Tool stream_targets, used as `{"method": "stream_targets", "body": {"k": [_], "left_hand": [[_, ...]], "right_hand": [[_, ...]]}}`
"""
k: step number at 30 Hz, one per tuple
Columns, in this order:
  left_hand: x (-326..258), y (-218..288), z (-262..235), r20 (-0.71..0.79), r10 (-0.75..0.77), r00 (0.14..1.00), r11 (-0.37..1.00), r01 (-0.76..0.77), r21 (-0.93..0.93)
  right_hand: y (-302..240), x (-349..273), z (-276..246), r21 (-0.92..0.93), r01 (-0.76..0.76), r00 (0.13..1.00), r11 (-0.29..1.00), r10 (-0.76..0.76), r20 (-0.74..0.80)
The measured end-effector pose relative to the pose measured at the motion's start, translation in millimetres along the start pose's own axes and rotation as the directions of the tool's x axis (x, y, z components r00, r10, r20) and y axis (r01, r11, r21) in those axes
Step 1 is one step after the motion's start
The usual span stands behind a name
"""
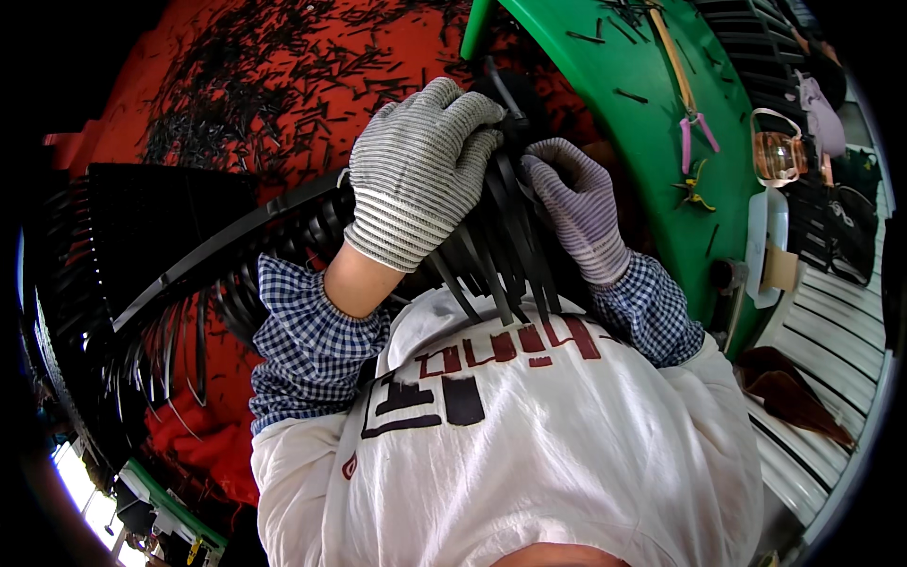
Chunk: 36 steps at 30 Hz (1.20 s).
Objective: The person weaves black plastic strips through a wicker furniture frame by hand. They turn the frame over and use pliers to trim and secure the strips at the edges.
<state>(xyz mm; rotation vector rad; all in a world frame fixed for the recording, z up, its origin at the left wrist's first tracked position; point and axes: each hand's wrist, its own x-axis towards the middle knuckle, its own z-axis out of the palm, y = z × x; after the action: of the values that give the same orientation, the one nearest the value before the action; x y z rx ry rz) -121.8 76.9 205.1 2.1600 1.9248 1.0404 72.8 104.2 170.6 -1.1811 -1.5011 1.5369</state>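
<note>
Hanging toward the white shirt, the black strips looked light, springy and perhaps slick, probably best held near their gathered upper ends. The left hand had fingers curled against those ends, the right hand fingers bent close beside; whether either gripped a strip, I could not tell. Both palms were hidden; beyond, the green table was cut off.

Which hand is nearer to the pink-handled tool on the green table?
Right. The striped-gloved right hand is left of the pink-handled tool; the striped-gloved left hand is farther left, by the long black strips.
</note>
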Motion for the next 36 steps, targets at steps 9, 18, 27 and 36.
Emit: {"method": "stream_targets", "body": {"k": [9,18,27,36], "left_hand": [[3,3,7,-0.021,0.016,1.0,1.0,-0.016,-0.002],[7,17,17,0.0,-0.02,1.0,0.999,0.02,-0.027],[36,38,16,0.334,-0.321,0.886,0.899,0.396,-0.187],[101,30,39,0.335,-0.178,0.925,0.898,0.292,-0.329]], "right_hand": [[-2,6,10,0.101,0.071,0.997,0.992,-0.069,-0.021],[-21,26,-38,-0.002,0.079,0.994,0.997,-0.078,0.073],[4,40,-68,0.321,-0.088,0.957,0.943,-0.01,0.29],[13,43,-90,0.224,-0.072,0.97,0.972,0.016,0.243]]}}
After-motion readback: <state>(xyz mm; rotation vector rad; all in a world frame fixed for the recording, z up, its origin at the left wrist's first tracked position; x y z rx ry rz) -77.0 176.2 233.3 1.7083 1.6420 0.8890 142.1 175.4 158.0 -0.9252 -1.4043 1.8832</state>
